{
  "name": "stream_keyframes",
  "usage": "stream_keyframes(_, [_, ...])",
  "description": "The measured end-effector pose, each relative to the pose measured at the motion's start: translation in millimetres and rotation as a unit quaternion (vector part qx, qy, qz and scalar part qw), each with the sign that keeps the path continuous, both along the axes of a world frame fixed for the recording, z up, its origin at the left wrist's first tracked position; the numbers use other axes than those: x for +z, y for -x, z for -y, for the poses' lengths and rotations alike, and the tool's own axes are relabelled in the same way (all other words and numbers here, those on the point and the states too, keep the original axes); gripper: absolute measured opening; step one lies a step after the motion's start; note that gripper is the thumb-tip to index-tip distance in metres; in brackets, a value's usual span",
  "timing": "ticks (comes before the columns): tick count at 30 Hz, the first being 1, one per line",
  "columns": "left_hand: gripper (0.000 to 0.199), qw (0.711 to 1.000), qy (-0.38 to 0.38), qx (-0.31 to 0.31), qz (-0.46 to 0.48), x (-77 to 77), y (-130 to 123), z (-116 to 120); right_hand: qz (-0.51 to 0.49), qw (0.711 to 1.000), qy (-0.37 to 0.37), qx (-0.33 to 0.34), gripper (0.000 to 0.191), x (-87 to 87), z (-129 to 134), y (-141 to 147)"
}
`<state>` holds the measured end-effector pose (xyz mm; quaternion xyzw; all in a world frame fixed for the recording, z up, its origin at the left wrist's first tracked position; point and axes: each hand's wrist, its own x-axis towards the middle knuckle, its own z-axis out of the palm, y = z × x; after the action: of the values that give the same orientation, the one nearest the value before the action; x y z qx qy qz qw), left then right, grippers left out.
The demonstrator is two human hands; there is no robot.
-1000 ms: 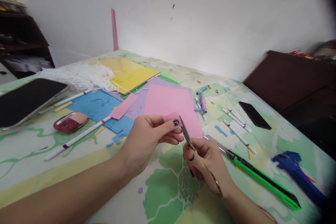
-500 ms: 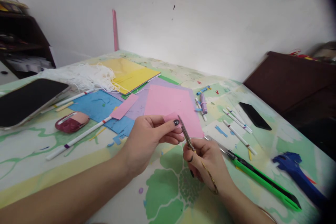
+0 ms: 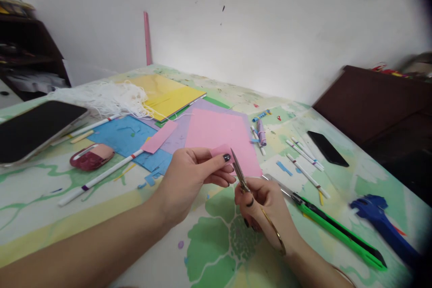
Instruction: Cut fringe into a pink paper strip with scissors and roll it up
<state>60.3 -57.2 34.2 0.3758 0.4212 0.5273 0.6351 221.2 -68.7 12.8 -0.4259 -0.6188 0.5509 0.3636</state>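
Observation:
Between thumb and fingers my left hand (image 3: 199,166) pinches a small pink piece of paper (image 3: 220,149). My right hand (image 3: 265,209) is closed on a pair of scissors (image 3: 239,172), whose gold handle loop shows beside the thumb. The blades point up and away, right at the paper's edge by my left thumb; whether they touch it I cannot tell. Behind both hands lies a larger pink sheet (image 3: 216,128) on a lilac sheet (image 3: 180,130). A pink paper strip (image 3: 160,137) rests on a blue sheet (image 3: 116,132) to the left.
A green box cutter (image 3: 340,229) with its blade out lies right of my right hand, near a blue tool (image 3: 381,225). White sticks (image 3: 307,175) and a black phone (image 3: 327,148) are further right. White string (image 3: 104,99) and a tablet-like device (image 3: 38,130) sit left.
The scissors and my right thumb have shifted slightly, and the handle loop has swung a little to the right. My left hand holds the pink paper in nearly the same place.

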Motion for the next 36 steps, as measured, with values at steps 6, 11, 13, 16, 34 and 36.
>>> stream_keyframes(6, [0.017, 1.000, 0.000, 0.003, -0.007, 0.3, -0.3, 0.4, 0.008, 1.000, 0.002, -0.003, 0.039, 0.8, -2.0, 0.2])
stream_keyframes(11, [0.017, 1.000, 0.002, 0.005, -0.007, 0.2, -0.4, 0.8, 0.021, 1.000, 0.005, -0.010, 0.038, -0.2, -2.7, 0.4])
stream_keyframes(13, [0.018, 1.000, 0.000, 0.007, -0.009, -0.2, -0.2, 0.9, 0.028, 0.999, 0.011, -0.020, 0.037, -1.0, -2.5, 0.3])
stream_keyframes(16, [0.019, 1.000, -0.002, 0.006, -0.011, -0.9, 0.2, 1.0, 0.028, 0.999, 0.016, -0.027, 0.035, -2.3, -2.9, 0.0])
stream_keyframes(34, [0.017, 1.000, 0.009, 0.014, 0.004, -1.3, -0.9, -0.2, 0.047, 0.996, 0.050, -0.054, 0.035, 1.6, -3.3, 4.3])
stream_keyframes(36, [0.017, 1.000, 0.010, 0.015, 0.004, -1.4, -1.1, -0.4, 0.046, 0.996, 0.050, -0.055, 0.035, 1.7, -3.3, 3.8])
